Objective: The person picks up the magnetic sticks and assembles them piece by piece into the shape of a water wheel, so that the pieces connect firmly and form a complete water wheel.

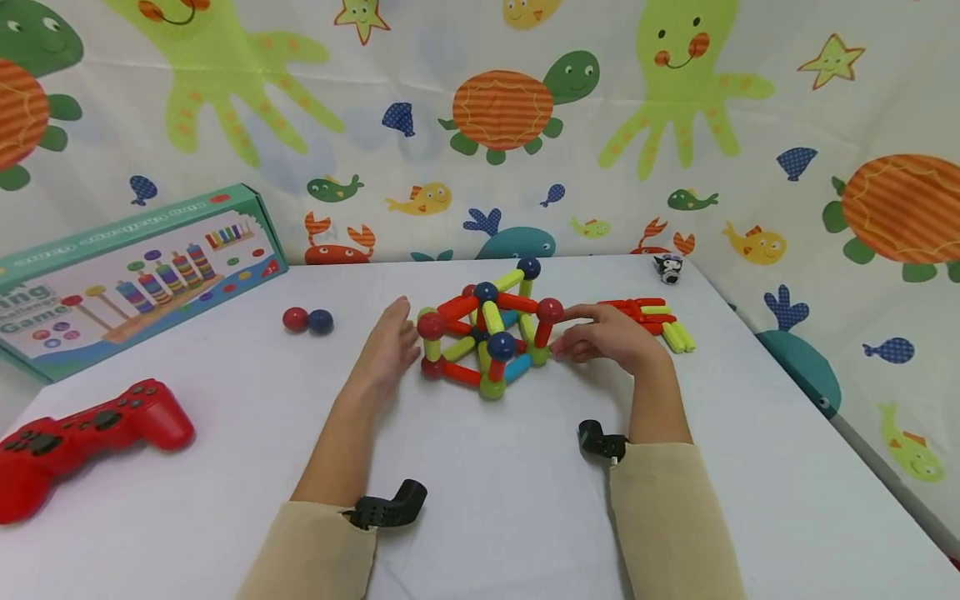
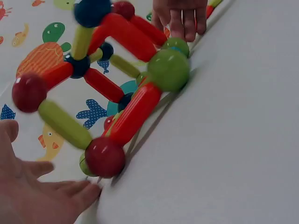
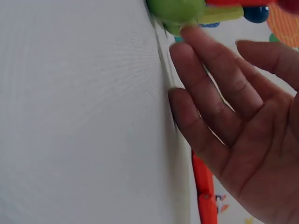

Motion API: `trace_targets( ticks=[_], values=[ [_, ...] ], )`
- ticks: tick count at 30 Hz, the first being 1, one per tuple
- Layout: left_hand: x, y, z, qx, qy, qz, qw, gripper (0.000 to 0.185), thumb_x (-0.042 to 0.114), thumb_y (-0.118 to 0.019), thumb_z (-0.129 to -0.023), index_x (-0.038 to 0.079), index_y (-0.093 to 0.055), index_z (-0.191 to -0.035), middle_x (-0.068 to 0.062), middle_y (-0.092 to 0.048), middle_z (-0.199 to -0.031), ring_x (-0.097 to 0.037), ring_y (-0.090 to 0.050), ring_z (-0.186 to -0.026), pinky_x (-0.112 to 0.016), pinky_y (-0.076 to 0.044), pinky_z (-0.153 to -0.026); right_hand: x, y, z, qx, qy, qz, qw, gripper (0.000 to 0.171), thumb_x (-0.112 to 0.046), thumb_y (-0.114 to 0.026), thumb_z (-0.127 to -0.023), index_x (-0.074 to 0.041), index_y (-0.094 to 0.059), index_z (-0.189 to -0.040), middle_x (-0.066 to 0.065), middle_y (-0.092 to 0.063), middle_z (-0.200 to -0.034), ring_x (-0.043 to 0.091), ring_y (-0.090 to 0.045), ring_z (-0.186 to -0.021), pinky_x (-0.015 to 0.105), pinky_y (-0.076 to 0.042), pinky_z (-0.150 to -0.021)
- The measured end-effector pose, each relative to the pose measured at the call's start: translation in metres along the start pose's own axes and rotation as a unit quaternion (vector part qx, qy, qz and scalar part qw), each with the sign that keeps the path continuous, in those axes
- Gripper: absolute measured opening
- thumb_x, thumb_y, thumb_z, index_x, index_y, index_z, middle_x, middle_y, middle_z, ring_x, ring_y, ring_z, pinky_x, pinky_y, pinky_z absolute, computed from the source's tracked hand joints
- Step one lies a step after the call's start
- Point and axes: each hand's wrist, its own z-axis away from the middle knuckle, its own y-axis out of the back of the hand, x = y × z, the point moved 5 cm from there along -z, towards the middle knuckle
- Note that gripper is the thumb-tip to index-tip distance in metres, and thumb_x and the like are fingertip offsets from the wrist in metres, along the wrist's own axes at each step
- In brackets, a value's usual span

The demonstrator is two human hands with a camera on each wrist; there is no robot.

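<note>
Structure: the magnetic rod-and-ball frame (image 1: 487, 333) stands mid-tabletop (image 1: 480, 500) between both hands, a box-like cage of red, yellow-green and blue rods joined by balls, with one blue ball raised at the back.
Done so far: judging by its closed shape, most of the frame is already assembled.
Left over: a loose pile of spare rods (image 1: 654, 321) lies just behind the right hand, and two loose balls (image 1: 308, 321), red and blue, sit well to the left, so more could yet be added.
Left hand (image 1: 386, 350): fingers straight and relaxed, holding nothing, just beside the frame's left red ball.
Right hand (image 1: 611, 337): fingers extended, fingertips at the frame's right side; it grips nothing.
Left wrist view only: the frame's bottom red ball (image 2: 104, 157) and green ball (image 2: 168, 70) rest on the tabletop.
Right wrist view only: one fingertip touches a green ball (image 3: 176, 10).
Head view only: red game controller (image 1: 82, 433) and toy box (image 1: 135, 275) at the left.
</note>
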Motion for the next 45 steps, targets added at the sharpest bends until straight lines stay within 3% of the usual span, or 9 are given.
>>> trace_targets(
  ticks=[5, 9, 13, 18, 23, 28, 32, 38, 45],
  values=[
    [0.015, 0.015, 0.013, 0.053, 0.002, -0.093, 0.9943, 0.074, 0.063, -0.021, -0.107, 0.019, -0.019, -0.166, -0.014, -0.045, -0.157, -0.032, -0.051, -0.139, -0.046, -0.048, -0.113, -0.002, -0.002, -0.003, 0.022, 0.013, -0.019, 1.000, 0.047, -0.027, -0.062, -0.102, -0.013, -0.054, -0.146, 0.013, -0.068, -0.135, 0.029, -0.069, -0.117, 0.035, -0.060, -0.094],
    [0.028, 0.014, 0.032, 0.005, 0.055, -0.166, 0.9845, 0.078, 0.065, -0.017, -0.106, 0.011, -0.026, -0.163, -0.022, -0.060, -0.138, -0.035, -0.067, -0.114, -0.038, -0.061, -0.091, -0.007, -0.010, -0.009, 0.024, 0.033, -0.034, 0.999, 0.060, -0.024, -0.065, -0.100, -0.020, -0.044, -0.156, 0.009, -0.047, -0.157, 0.032, -0.055, -0.135, 0.043, -0.055, -0.105],
    [0.029, 0.003, 0.037, -0.024, 0.068, -0.192, 0.9787, 0.083, 0.068, -0.013, -0.104, 0.010, -0.032, -0.160, -0.024, -0.062, -0.124, -0.031, -0.068, -0.099, -0.034, -0.061, -0.087, -0.012, -0.023, -0.014, 0.004, 0.045, -0.043, 0.998, 0.071, -0.011, -0.062, -0.097, -0.025, -0.036, -0.161, 0.009, -0.033, -0.167, 0.034, -0.042, -0.144, 0.051, -0.047, -0.113],
    [0.026, -0.003, 0.034, 0.007, 0.067, -0.198, 0.9778, 0.085, 0.071, -0.009, -0.103, 0.010, -0.037, -0.156, -0.018, -0.055, -0.100, -0.025, -0.057, -0.079, -0.032, -0.055, -0.082, -0.012, -0.026, -0.012, 0.015, 0.037, -0.045, 0.998, 0.067, -0.012, -0.061, -0.099, -0.023, -0.036, -0.161, 0.011, -0.039, -0.163, 0.034, -0.051, -0.137, 0.047, -0.051, -0.109],
    [0.020, -0.001, 0.025, 0.014, 0.053, -0.143, 0.9882, 0.089, 0.072, -0.007, -0.102, 0.010, -0.028, -0.162, -0.026, -0.056, -0.135, -0.035, -0.063, -0.115, -0.044, -0.051, -0.108, -0.011, -0.015, -0.007, 0.024, 0.037, -0.012, 0.999, 0.054, -0.023, -0.058, -0.104, -0.015, -0.044, -0.155, 0.015, -0.054, -0.150, 0.035, -0.063, -0.125, 0.040, -0.058, -0.099],
    [0.006, -0.004, 0.009, -0.018, 0.015, 0.005, 0.9997, 0.078, 0.067, -0.017, -0.105, 0.020, -0.017, -0.167, -0.019, -0.025, -0.170, -0.032, -0.030, -0.156, -0.044, -0.031, -0.125, -0.014, -0.005, 0.000, 0.041, 0.020, 0.026, 0.999, 0.044, -0.025, -0.055, -0.106, -0.012, -0.052, -0.148, 0.016, -0.063, -0.140, 0.033, -0.067, -0.120, 0.039, -0.058, -0.098],
    [-0.007, -0.005, -0.003, -0.035, 0.008, 0.059, 0.9976, 0.070, 0.059, -0.027, -0.108, 0.025, -0.014, -0.168, -0.003, -0.015, -0.175, -0.021, -0.016, -0.162, -0.041, -0.023, -0.129, -0.016, -0.004, 0.003, 0.044, 0.005, 0.030, 0.999, 0.042, -0.025, -0.055, -0.106, -0.010, -0.055, -0.145, 0.017, -0.066, -0.137, 0.033, -0.067, -0.121, 0.041, -0.057, -0.102],
    [-0.011, -0.005, -0.009, -0.045, -0.013, 0.034, 0.9983, 0.072, 0.051, -0.044, -0.106, 0.028, -0.015, -0.167, 0.000, -0.019, -0.173, -0.023, -0.017, -0.161, -0.045, -0.023, -0.129, -0.019, 0.000, 0.007, 0.047, 0.016, 0.038, 0.998, 0.041, -0.025, -0.054, -0.107, -0.009, -0.056, -0.145, 0.017, -0.065, -0.138, 0.034, -0.066, -0.123, 0.044, -0.056, -0.104],
    [-0.018, -0.004, -0.012, -0.019, -0.009, 0.032, 0.9992, 0.065, 0.046, -0.049, -0.105, 0.030, -0.028, -0.164, -0.002, -0.028, -0.170, -0.023, -0.032, -0.155, -0.044, -0.033, -0.125, -0.017, 0.036, 0.030, 0.144, 0.027, 0.067, 0.987, 0.040, -0.025, -0.053, -0.107, -0.009, -0.057, -0.143, 0.019, -0.064, -0.137, 0.035, -0.065, -0.117, 0.039, -0.056, -0.097]
  ],
)
